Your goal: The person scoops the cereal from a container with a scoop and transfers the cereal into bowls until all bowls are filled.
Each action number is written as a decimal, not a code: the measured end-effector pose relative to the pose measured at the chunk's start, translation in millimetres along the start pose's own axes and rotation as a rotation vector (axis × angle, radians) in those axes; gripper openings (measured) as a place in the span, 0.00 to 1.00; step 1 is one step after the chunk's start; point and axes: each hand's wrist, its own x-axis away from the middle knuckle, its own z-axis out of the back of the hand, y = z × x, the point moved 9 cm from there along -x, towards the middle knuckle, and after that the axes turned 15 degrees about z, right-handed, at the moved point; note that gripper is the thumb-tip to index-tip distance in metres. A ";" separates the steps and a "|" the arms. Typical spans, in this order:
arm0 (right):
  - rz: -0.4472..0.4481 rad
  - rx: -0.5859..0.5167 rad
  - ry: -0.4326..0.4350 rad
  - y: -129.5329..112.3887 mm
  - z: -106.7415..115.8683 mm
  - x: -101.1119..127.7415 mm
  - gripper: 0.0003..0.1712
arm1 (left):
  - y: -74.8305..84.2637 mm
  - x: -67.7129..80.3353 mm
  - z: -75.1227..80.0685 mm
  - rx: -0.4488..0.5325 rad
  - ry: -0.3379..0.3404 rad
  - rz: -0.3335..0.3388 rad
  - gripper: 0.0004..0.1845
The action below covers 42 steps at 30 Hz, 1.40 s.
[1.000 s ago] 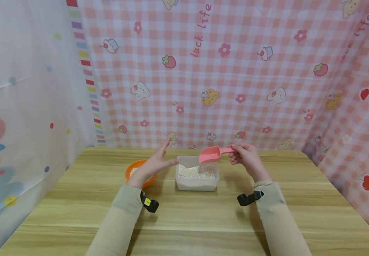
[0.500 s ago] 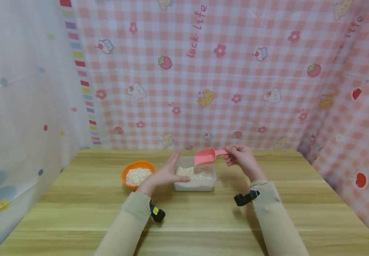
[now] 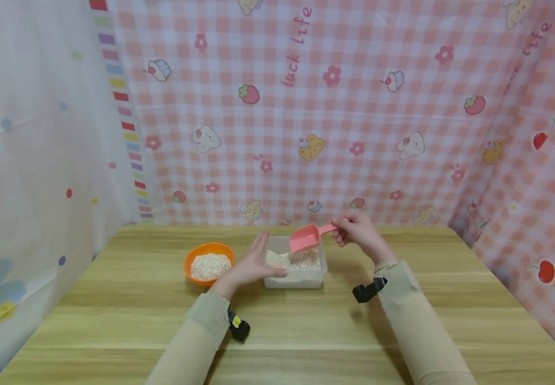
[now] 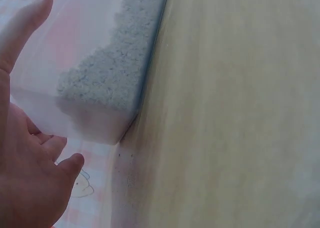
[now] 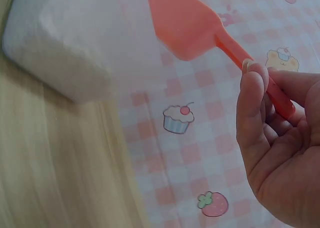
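Observation:
My left hand (image 3: 250, 264) grips the left end of a translucent plastic container (image 3: 301, 280), its thumb along the front wall and its fingers at the left side. Pale flakes like rolled oats (image 3: 277, 259) partly fill the container; in the left wrist view they show as a slope through the wall (image 4: 107, 75). In my right hand (image 3: 361, 235), the thumb and fingers pinch the handle of a pink scoop (image 3: 306, 238). The scoop's bowl hangs over the container, tilted, its lip close above the flakes. The right wrist view shows the scoop (image 5: 187, 25) from below.
An orange bowl (image 3: 188, 266) filled with similar pale flakes stands left of the container, close to my left forearm. Both stand on a wood-grain table (image 3: 296, 326). Behind it hangs a pink checked curtain (image 3: 277, 117), with more printed cloth at both sides.
My left hand has moved right from over the orange bowl to the container and taken hold of its end. The scoop has shifted slightly left and lower, its lip tipping down.

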 end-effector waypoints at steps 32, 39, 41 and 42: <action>0.062 0.383 -0.475 -34.1 -24.4 -24.8 0.12 | -2.7 0.5 0.1 0.011 0.017 0.025 0.65; 0.046 0.346 -0.536 -29.7 -34.4 -19.3 0.14 | -3.0 0.2 -0.1 0.014 0.017 0.025 0.64; 0.055 0.329 -0.533 -26.5 -34.1 -17.4 0.14 | -2.6 0.3 -0.2 0.012 0.015 0.020 0.64; 0.056 0.317 -0.527 -24.4 -33.5 -16.2 0.14 | -2.5 0.1 -0.2 0.011 0.015 0.018 0.64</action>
